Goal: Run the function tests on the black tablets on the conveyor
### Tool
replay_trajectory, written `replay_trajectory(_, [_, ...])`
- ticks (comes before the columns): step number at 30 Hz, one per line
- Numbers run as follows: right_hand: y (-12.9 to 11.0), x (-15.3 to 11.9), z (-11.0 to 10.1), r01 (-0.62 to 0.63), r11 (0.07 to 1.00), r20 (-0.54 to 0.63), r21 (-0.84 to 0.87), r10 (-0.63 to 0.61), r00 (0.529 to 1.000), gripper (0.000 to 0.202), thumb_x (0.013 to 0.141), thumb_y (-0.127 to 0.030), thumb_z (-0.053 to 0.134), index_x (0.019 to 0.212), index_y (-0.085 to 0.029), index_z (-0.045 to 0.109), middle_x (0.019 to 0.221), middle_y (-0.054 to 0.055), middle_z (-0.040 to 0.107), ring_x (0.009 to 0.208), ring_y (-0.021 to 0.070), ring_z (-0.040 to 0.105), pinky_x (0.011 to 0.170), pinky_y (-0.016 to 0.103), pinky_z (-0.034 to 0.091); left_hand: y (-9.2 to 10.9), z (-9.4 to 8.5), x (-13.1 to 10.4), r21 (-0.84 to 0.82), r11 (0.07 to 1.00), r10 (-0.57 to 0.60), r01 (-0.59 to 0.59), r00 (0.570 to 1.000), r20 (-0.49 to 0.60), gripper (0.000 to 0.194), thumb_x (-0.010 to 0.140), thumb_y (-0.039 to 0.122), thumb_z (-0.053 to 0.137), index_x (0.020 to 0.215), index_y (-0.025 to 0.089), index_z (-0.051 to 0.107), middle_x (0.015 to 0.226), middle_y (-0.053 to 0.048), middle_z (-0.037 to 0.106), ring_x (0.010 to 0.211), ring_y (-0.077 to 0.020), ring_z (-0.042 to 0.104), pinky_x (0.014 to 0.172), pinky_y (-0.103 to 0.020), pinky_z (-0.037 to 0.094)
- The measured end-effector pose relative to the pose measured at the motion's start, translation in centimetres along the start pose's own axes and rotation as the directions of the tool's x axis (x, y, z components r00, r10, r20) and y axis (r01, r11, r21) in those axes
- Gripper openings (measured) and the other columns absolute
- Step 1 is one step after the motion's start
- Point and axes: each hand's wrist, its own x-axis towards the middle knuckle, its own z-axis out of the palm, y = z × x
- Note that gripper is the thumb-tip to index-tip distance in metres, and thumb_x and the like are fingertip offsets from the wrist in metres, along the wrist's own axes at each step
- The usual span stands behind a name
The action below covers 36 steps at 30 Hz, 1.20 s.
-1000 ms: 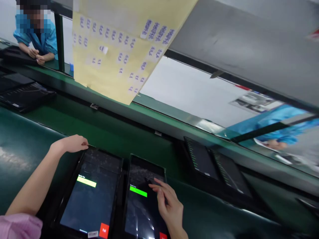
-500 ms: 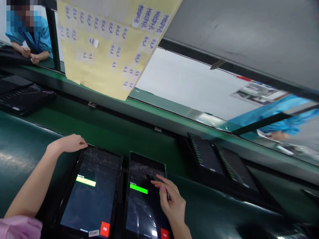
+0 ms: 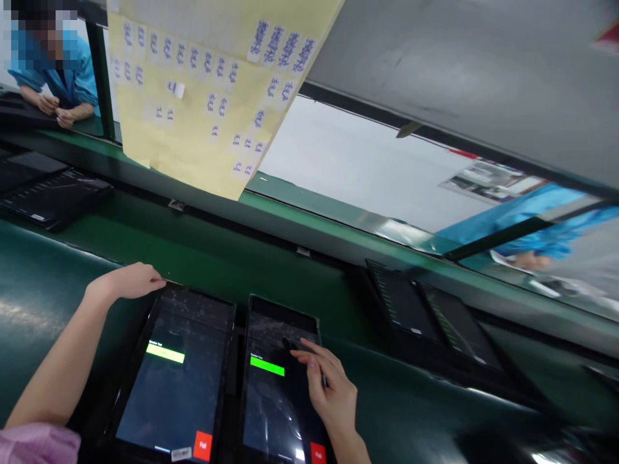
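Two dark tablets lie side by side in front of me, each lit with a small bar and a red "Fail" box. At the top left corner of the left tablet (image 3: 169, 393) rests my left hand (image 3: 133, 281), its fingers bent together; what they grip, if anything, is hidden. Over the right edge of the right tablet (image 3: 271, 403) is my right hand (image 3: 331, 390), index and middle fingers stretched out. A thin dark pen-like object (image 3: 324, 379) shows between its thumb and curled fingers. The bar is yellow-green on the left screen and bright green on the right.
A yellow sheet with handwritten labels (image 3: 193, 142) hangs above the green bench (image 3: 217, 258). More tablets lie at the far left (image 3: 53, 193) and at the right (image 3: 403, 299). Behind the frame, a person in blue (image 3: 72, 77) sits at upper left; another blue sleeve (image 3: 527, 219) is at right.
The whole view has shifted slightly. Both hands keep nearly the same places at the two tablets, and the screens look the same.
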Motion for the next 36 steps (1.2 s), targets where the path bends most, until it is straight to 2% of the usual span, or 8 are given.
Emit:
replay_trajectory(4, [0.02, -0.06, 0.04, -0.002, 1.0, -0.002, 0.0, 0.002, 1.0, 0.019, 0.091, -0.019, 0.047, 0.083, -0.023, 0.063, 0.083, 0.004, 0.072, 0.097, 0.0257, 0.066, 0.082, 0.043, 0.053, -0.2, -0.01, -0.11, -0.014, 1.0, 0.01, -0.01, 1.0, 0.005, 0.043, 0.091, 0.049, 0.038, 0.097, 0.023, 0.072, 0.11, -0.002, 0.068, 0.089, -0.0216, 0.064, 0.074, -0.027, 0.044])
replay_trajectory(10, [-0.19, 0.17, 0.04, 0.02, 1.0, -0.012, -0.013, -0.021, 1.0, 0.018, 0.091, -0.018, 0.047, 0.082, -0.023, 0.063, 0.082, 0.004, 0.072, 0.095, 0.0259, 0.067, 0.081, 0.043, 0.053, -0.19, 0.03, 0.01, -0.013, 1.0, 0.007, -0.007, 1.0, 0.012, 0.043, 0.091, 0.049, 0.037, 0.096, 0.023, 0.071, 0.109, -0.002, 0.068, 0.089, -0.0211, 0.064, 0.075, -0.027, 0.045])
replay_trajectory(18, [0.16, 0.07, 0.0, 0.013, 1.0, -0.008, 0.0, -0.013, 1.0, 0.018, 0.091, -0.017, 0.048, 0.083, -0.023, 0.063, 0.083, 0.003, 0.072, 0.096, 0.0248, 0.066, 0.082, 0.042, 0.052, -0.04, -0.01, -0.02, 0.017, 1.0, -0.014, 0.014, 1.0, 0.019, 0.048, 0.091, 0.049, 0.036, 0.115, 0.022, 0.066, 0.123, -0.003, 0.063, 0.105, -0.0228, 0.061, 0.089, -0.029, 0.045])
replay_trajectory(23, [0.15, -0.07, 0.0, -0.009, 1.0, -0.003, 0.001, 0.009, 1.0, 0.018, 0.091, -0.019, 0.048, 0.083, -0.023, 0.063, 0.084, 0.005, 0.072, 0.096, 0.026, 0.066, 0.08, 0.043, 0.054, 0.21, 0.02, 0.06, 0.047, 0.999, -0.005, 0.004, 1.0, 0.021, 0.05, 0.092, 0.045, 0.032, 0.133, 0.025, 0.053, 0.137, 0.0, 0.052, 0.122, -0.0235, 0.051, 0.1, -0.032, 0.04])
replay_trajectory(27, [-0.03, 0.03, -0.04, 0.014, 1.0, -0.009, 0.001, -0.014, 1.0, 0.02, 0.091, -0.016, 0.047, 0.084, -0.023, 0.064, 0.083, 0.004, 0.071, 0.097, 0.025, 0.066, 0.08, 0.042, 0.054, 0.11, 0.1, 0.25, 0.058, 0.998, 0.019, -0.02, 1.0, 0.022, 0.047, 0.092, 0.041, 0.033, 0.13, 0.028, 0.056, 0.135, 0.002, 0.054, 0.122, -0.0219, 0.051, 0.101, -0.031, 0.04])
replay_trajectory(33, [0.35, -0.22, 0.05, 0.004, 1.0, -0.007, 0.008, -0.004, 1.0, 0.02, 0.091, -0.018, 0.047, 0.085, -0.023, 0.066, 0.084, 0.004, 0.071, 0.097, 0.025, 0.066, 0.08, 0.041, 0.054, -0.05, 0.1, 0.14, 0.053, 0.998, 0.024, -0.025, 1.0, 0.019, 0.046, 0.092, 0.044, 0.032, 0.128, 0.03, 0.057, 0.134, 0.003, 0.055, 0.119, -0.0214, 0.053, 0.098, -0.029, 0.042])
replay_trajectory(35, [0.55, -0.26, 0.11, -0.023, 1.0, 0.007, 0.013, 0.023, 1.0, 0.019, 0.092, -0.022, 0.048, 0.091, -0.024, 0.066, 0.09, 0.004, 0.071, 0.102, 0.0254, 0.064, 0.085, 0.042, 0.053, 0.02, 0.17, 0.18, 0.06, 0.998, 0.021, -0.021, 1.0, 0.014, 0.047, 0.092, 0.045, 0.032, 0.128, 0.028, 0.057, 0.133, 0.001, 0.056, 0.117, -0.0222, 0.054, 0.096, -0.029, 0.043])
replay_trajectory(36, [0.66, -0.28, 0.1, -0.061, 0.998, 0.025, 0.015, 0.06, 0.998, 0.018, 0.093, -0.025, 0.049, 0.1, -0.024, 0.066, 0.1, 0.005, 0.07, 0.109, 0.0263, 0.061, 0.09, 0.045, 0.051, 0.13, 0.25, 0.25, 0.068, 0.997, 0.02, -0.021, 1.0, 0.006, 0.048, 0.092, 0.046, 0.032, 0.128, 0.026, 0.057, 0.131, -0.001, 0.057, 0.116, -0.0231, 0.055, 0.095, -0.03, 0.044])
